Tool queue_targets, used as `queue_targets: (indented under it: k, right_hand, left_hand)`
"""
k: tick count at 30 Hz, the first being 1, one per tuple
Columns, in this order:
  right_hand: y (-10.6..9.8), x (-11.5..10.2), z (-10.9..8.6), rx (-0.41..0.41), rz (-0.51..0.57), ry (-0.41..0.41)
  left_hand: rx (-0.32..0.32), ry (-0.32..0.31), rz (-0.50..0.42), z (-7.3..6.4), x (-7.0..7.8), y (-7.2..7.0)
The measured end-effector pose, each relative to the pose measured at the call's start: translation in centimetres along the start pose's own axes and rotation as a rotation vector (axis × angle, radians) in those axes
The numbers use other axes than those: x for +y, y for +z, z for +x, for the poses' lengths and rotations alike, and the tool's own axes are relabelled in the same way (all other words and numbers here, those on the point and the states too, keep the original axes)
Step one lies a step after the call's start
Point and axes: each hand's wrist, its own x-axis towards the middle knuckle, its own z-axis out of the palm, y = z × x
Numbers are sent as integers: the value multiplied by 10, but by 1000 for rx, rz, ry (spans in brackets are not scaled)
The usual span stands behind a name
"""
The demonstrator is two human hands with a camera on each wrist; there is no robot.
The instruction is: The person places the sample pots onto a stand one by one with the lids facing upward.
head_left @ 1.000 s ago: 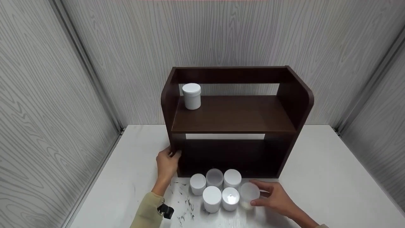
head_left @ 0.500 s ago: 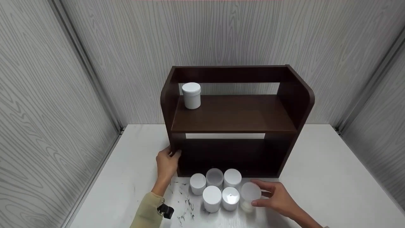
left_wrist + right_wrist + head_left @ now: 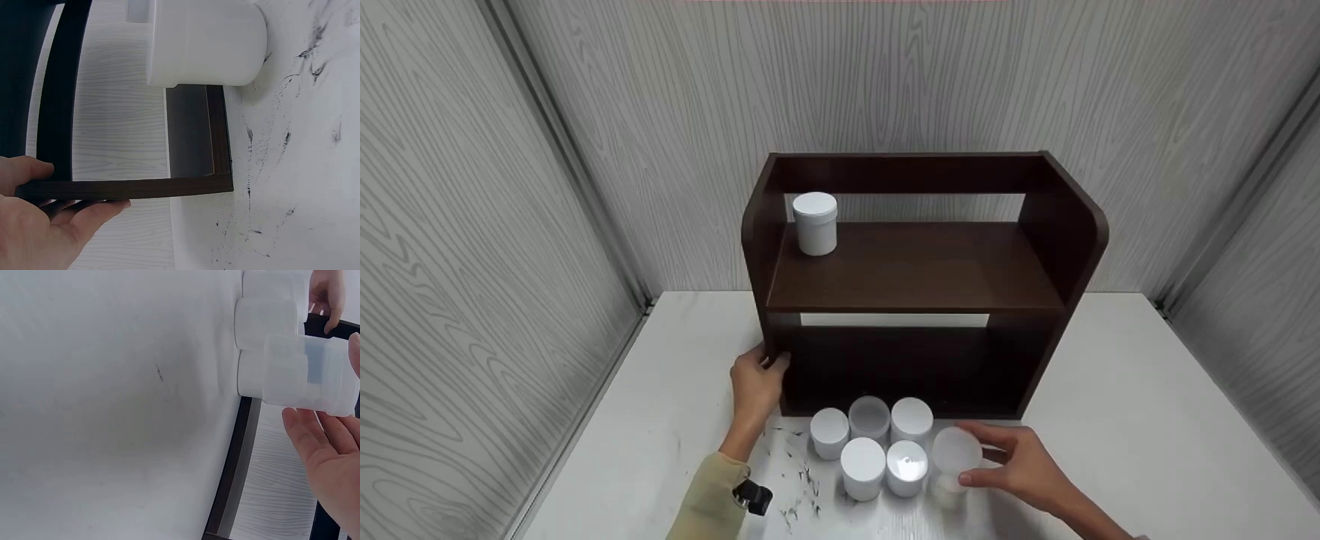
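My left hand (image 3: 756, 382) grips the left side panel of a dark brown two-tier shelf (image 3: 915, 266); in the left wrist view, thumb and fingers lie on either side of that panel (image 3: 152, 188). With thumb and fingertips, my right hand (image 3: 1020, 469) holds a translucent lidded jar (image 3: 957, 448) upright, in front of the shelf's right half. In the right wrist view the jar's base (image 3: 275, 374) sits a little off the tabletop, higher than its neighbours' bases. Several white jars (image 3: 863, 461) and another translucent jar (image 3: 869, 417) stand clustered to its left.
One white lidded jar (image 3: 815, 223) stands at the left end of the upper shelf board. Dark scuff marks (image 3: 808, 480) streak the white table (image 3: 1125, 420) near the left sleeve. Wood-grain panels (image 3: 900, 82) enclose the table behind and at both sides.
My right hand has shifted slightly right and up with the translucent jar, which stands a little farther from the cluster. The left hand keeps its grip on the shelf.
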Motion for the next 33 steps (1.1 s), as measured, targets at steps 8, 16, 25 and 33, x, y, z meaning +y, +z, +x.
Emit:
queue_targets:
  k: [8,16,25,33]
  right_hand:
    - [-1,-10,0,5,14,-2]
    - [-1,-19,-1,11,22,-8]
    - [-1,-32,-1,12,6,8]
    - [1,-44,1,12,-22,-5]
  left_hand:
    - [-5,0,17,-1,0,0]
    - [-3,7,4,-1,-1,0]
    - [2,13,7,-1,1,-1]
    - [8,13,18,-1,1,0]
